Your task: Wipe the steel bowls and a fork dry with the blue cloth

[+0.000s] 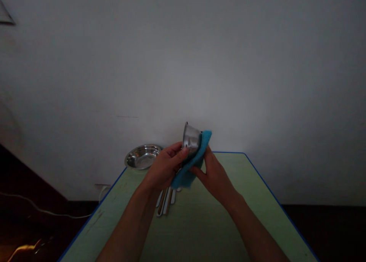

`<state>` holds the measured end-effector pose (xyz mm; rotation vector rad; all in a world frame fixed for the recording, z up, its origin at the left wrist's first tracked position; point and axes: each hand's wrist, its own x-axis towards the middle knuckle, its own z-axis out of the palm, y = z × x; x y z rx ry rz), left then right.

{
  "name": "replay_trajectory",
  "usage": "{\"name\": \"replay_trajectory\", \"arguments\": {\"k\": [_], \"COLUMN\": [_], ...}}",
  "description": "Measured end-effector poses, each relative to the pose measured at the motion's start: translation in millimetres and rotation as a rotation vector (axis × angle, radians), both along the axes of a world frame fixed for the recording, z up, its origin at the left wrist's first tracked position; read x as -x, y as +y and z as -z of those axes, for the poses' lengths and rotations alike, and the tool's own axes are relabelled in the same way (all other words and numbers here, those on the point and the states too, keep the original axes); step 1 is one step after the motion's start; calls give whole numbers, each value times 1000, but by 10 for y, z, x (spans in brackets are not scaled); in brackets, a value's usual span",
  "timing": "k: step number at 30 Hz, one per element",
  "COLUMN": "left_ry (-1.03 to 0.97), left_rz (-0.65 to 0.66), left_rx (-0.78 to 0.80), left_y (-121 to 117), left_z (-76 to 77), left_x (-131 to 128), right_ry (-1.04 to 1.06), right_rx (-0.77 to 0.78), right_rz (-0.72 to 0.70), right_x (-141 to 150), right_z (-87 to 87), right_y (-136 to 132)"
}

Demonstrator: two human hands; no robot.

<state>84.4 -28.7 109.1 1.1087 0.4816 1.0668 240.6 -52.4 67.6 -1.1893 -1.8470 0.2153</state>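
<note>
A small stainless steel bowl (191,137) is held up above the table, tipped on its side with its rim to the left. My left hand (164,164) grips it at the rim, thumb on the outer wall. In my right hand (214,172) is a blue cloth (188,174), pressed against the base and lower side of the bowl. The inside of the bowl faces away and is hidden. Below the hands, several utensil handles (164,204), some brown and some pale, lie on the table; their far ends are covered by the cloth and my left hand.
A shiny steel basin (143,157) sits at the table's far left corner, partly behind my left hand. The pale green table (200,231) has a blue edge and stands close to a grey wall (228,63). A white cable (65,216) runs low at the left.
</note>
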Motion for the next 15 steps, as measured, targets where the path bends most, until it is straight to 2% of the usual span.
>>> {"name": "replay_trajectory", "arguments": {"k": [15], "left_ry": [89], "left_rz": [42], "left_rx": [-11], "left_y": [5], "left_z": [29], "left_x": [76], "right_ry": [69], "right_rx": [-23], "right_rz": [-9], "right_x": [20], "right_z": [-26], "right_y": [-19]}}
